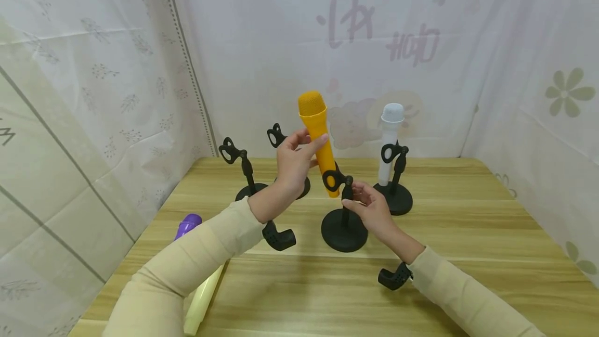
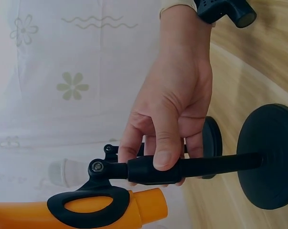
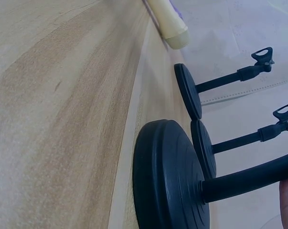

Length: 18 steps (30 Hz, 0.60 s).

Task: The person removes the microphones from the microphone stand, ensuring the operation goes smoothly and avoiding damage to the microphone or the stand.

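My left hand (image 1: 294,163) grips an orange microphone (image 1: 312,104) by its handle, tilted with the head up. The handle's lower part sits in the clip of a black desk stand (image 1: 343,230), and its end sticks out below the clip. My right hand (image 1: 374,209) pinches that stand's stem just under the clip. In the left wrist view the right hand's thumb (image 2: 165,155) presses on the stem, with fingers behind it. The stand's round base (image 3: 167,176) shows large in the right wrist view, where only a bit of the right hand appears.
A white microphone (image 1: 393,113) leans in another black stand (image 1: 396,202) at the right. Two black stands with bare clips, one at left (image 1: 248,165) and one behind (image 1: 277,133), stand near the curtain. Purple (image 1: 189,221) and pale yellow (image 1: 206,295) microphones lie at the left.
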### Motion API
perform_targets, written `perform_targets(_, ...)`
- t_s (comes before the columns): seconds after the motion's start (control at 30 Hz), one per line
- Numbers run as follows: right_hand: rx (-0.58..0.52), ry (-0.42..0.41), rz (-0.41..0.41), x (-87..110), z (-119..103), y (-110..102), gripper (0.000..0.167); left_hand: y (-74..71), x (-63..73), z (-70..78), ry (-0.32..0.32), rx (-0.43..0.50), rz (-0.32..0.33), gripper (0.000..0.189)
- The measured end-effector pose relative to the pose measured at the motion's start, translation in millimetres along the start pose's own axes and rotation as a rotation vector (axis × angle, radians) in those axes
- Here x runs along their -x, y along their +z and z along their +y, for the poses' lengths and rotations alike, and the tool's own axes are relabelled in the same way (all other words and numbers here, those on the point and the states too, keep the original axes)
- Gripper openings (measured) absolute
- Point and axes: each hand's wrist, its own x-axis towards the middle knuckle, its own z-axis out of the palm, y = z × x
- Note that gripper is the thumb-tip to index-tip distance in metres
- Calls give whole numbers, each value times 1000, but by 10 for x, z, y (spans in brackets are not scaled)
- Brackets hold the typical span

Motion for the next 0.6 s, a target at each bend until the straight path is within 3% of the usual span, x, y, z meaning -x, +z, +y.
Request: perform_targets(0.6, 16, -2, -3, 9, -5, 1, 42, -32, -52, 146, 42, 40, 8, 34)
